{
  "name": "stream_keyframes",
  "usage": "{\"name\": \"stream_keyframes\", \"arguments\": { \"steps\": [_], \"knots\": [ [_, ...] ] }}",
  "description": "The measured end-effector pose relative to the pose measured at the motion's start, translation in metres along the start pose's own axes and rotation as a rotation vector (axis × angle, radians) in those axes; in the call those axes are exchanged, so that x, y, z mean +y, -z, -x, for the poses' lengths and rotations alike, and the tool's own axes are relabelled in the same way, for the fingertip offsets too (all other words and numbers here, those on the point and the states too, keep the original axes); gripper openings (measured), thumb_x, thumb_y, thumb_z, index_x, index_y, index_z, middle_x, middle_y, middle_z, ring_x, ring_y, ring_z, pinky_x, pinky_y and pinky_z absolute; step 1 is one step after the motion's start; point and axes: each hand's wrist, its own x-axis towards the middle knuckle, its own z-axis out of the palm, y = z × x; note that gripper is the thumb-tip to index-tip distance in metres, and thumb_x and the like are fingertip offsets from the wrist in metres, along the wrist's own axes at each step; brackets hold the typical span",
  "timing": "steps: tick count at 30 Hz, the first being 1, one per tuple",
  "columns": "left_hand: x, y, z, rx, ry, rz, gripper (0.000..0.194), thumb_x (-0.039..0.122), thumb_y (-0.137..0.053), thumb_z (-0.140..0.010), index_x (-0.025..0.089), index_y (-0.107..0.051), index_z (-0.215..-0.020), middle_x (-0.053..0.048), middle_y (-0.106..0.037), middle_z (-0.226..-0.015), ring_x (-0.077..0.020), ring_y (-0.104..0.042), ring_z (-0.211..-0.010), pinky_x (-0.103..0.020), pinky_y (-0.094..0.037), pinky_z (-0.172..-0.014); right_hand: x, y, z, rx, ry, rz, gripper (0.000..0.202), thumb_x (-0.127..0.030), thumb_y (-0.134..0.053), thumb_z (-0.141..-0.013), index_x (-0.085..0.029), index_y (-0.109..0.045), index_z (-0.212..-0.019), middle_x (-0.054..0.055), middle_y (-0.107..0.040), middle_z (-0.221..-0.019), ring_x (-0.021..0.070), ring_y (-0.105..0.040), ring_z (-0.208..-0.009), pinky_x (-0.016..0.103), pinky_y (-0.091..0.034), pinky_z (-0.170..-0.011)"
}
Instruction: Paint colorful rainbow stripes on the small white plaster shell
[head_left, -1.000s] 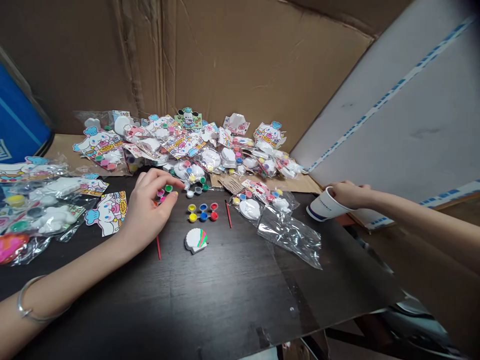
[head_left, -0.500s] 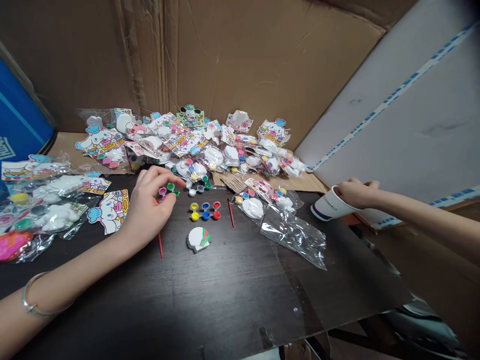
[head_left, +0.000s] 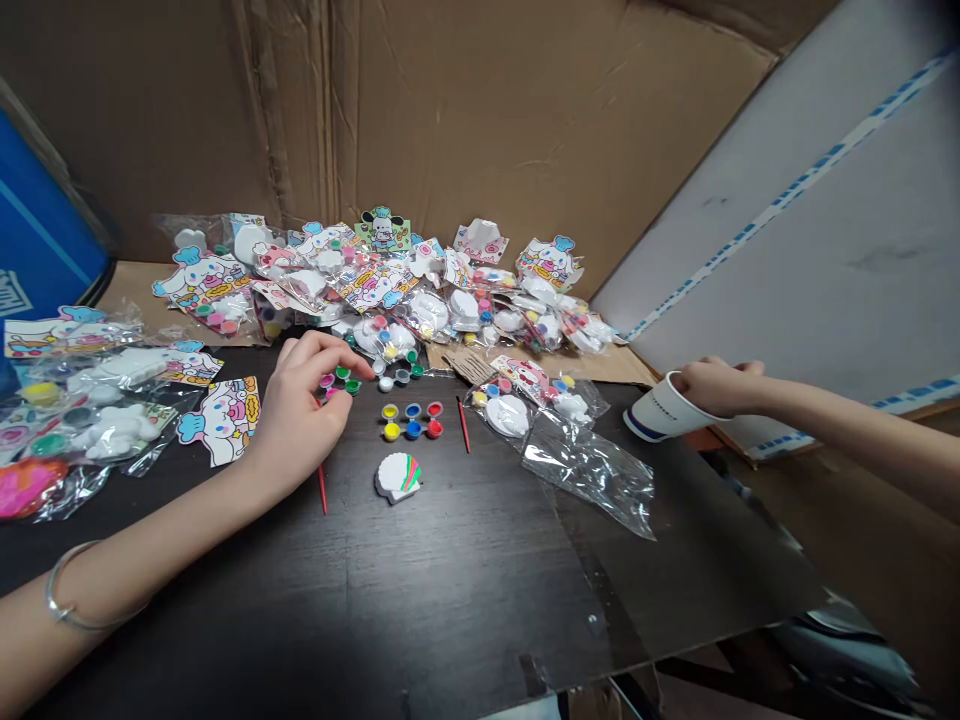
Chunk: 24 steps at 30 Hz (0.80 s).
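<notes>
My left hand (head_left: 304,410) hovers by small paint pots (head_left: 343,380) with pink and green paint, its fingers curved, thumb and index finger apart, nothing between them. Under it, a red-handled brush (head_left: 323,490) lies partly hidden. My right hand (head_left: 720,388) is closed, its fingertips hidden inside the mouth of a white paper cup (head_left: 664,410); what they hold cannot be seen. A white shell figure (head_left: 398,477) with red, orange and green stripes lies in the middle. Behind it stand open pots of yellow, blue and red paint (head_left: 412,421). Another red brush (head_left: 463,425) lies beside them.
Packaged craft kits (head_left: 427,310) are heaped along the cardboard wall (head_left: 510,130). More bagged figures (head_left: 112,400) lie at the left. A clear plastic bag (head_left: 592,475) and an opened kit (head_left: 506,414) lie right of centre. The table edge (head_left: 720,640) runs along the lower right.
Almost nothing differs. Both hands keep their places, and the whole view has shifted very slightly.
</notes>
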Motion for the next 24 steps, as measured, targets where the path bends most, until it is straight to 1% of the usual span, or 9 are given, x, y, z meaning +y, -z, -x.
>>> {"name": "stream_keyframes", "arguments": {
  "steps": [3, 5, 9, 11, 13, 15, 17, 20, 24],
  "knots": [
    [0.000, 0.001, 0.000, 0.008, 0.001, 0.001, 0.023, 0.007, -0.042, -0.068, 0.022, -0.060, -0.072, -0.003, -0.058, -0.088, -0.0213, -0.051, -0.091, -0.037, -0.043, -0.079, -0.009, 0.010, 0.006, -0.172, -0.077, 0.066, 0.018, -0.030, -0.059, -0.087, -0.016, -0.063, -0.099, 0.007, -0.065, -0.104, 0.0237, -0.056, -0.109, 0.050, -0.044, -0.094],
    [0.001, 0.002, -0.001, 0.005, 0.010, 0.008, 0.022, 0.009, -0.043, -0.068, 0.022, -0.060, -0.072, -0.003, -0.058, -0.088, -0.0214, -0.051, -0.089, -0.037, -0.043, -0.079, -0.014, 0.017, 0.010, -0.216, -0.076, 0.073, 0.022, -0.029, -0.059, -0.087, -0.017, -0.062, -0.104, 0.007, -0.062, -0.113, 0.0248, -0.052, -0.116, 0.051, -0.040, -0.098],
    [0.004, 0.004, -0.002, -0.008, 0.023, 0.035, 0.020, 0.012, -0.044, -0.071, 0.021, -0.061, -0.071, -0.005, -0.058, -0.089, -0.0225, -0.050, -0.090, -0.040, -0.041, -0.080, -0.016, 0.029, 0.016, -0.216, -0.094, 0.061, 0.031, -0.034, -0.057, -0.087, -0.017, -0.058, -0.114, 0.009, -0.059, -0.119, 0.0265, -0.048, -0.121, 0.053, -0.037, -0.100],
    [0.004, 0.004, -0.003, -0.011, 0.021, 0.054, 0.019, 0.013, -0.045, -0.072, 0.022, -0.061, -0.072, -0.005, -0.058, -0.089, -0.0223, -0.051, -0.090, -0.040, -0.041, -0.080, -0.013, 0.036, 0.019, -0.192, -0.098, 0.050, 0.032, -0.036, -0.056, -0.086, -0.018, -0.060, -0.112, 0.009, -0.055, -0.127, 0.0277, -0.043, -0.125, 0.053, -0.034, -0.101],
    [0.003, 0.003, -0.003, -0.018, 0.022, 0.070, 0.017, 0.015, -0.046, -0.073, 0.023, -0.061, -0.072, -0.004, -0.058, -0.089, -0.0221, -0.051, -0.090, -0.040, -0.041, -0.079, -0.007, 0.043, 0.023, -0.170, -0.070, 0.037, 0.024, -0.035, -0.054, -0.085, -0.023, -0.067, -0.101, 0.006, -0.049, -0.138, 0.0293, -0.038, -0.127, 0.052, -0.032, -0.099],
    [0.002, 0.002, -0.004, -0.025, 0.023, 0.078, 0.014, 0.018, -0.049, -0.074, 0.023, -0.061, -0.072, -0.004, -0.058, -0.089, -0.0221, -0.052, -0.090, -0.039, -0.040, -0.078, 0.000, 0.049, 0.026, -0.141, -0.031, 0.026, 0.021, -0.034, -0.051, -0.083, -0.027, -0.071, -0.085, 0.001, -0.049, -0.141, 0.0317, -0.038, -0.125, 0.050, -0.032, -0.093],
    [0.002, 0.002, -0.004, -0.028, 0.022, 0.079, 0.012, 0.020, -0.050, -0.074, 0.024, -0.061, -0.072, -0.004, -0.059, -0.089, -0.0225, -0.052, -0.089, -0.039, -0.040, -0.076, 0.006, 0.054, 0.030, -0.101, -0.007, 0.017, 0.022, -0.033, -0.050, -0.079, -0.029, -0.071, -0.077, 0.002, -0.057, -0.133, 0.0335, -0.041, -0.120, 0.049, -0.031, -0.087],
    [0.003, 0.002, -0.003, -0.034, 0.019, 0.078, 0.012, 0.021, -0.049, -0.075, 0.024, -0.061, -0.071, -0.004, -0.059, -0.089, -0.0226, -0.052, -0.089, -0.038, -0.040, -0.075, 0.014, 0.060, 0.035, -0.059, -0.003, -0.011, 0.018, -0.033, -0.053, -0.075, -0.029, -0.071, -0.076, 0.005, -0.068, -0.111, 0.0313, -0.049, -0.107, 0.047, -0.029, -0.083],
    [0.006, 0.003, -0.003, -0.049, 0.013, 0.086, 0.014, 0.021, -0.049, -0.075, 0.023, -0.062, -0.072, -0.004, -0.059, -0.089, -0.0229, -0.052, -0.091, -0.038, -0.039, -0.076, 0.021, 0.065, 0.041, -0.064, -0.018, -0.091, 0.017, -0.036, -0.057, -0.074, -0.027, -0.071, -0.079, 0.003, -0.071, -0.091, 0.0250, -0.057, -0.088, 0.042, -0.032, -0.081]
  ]
}}
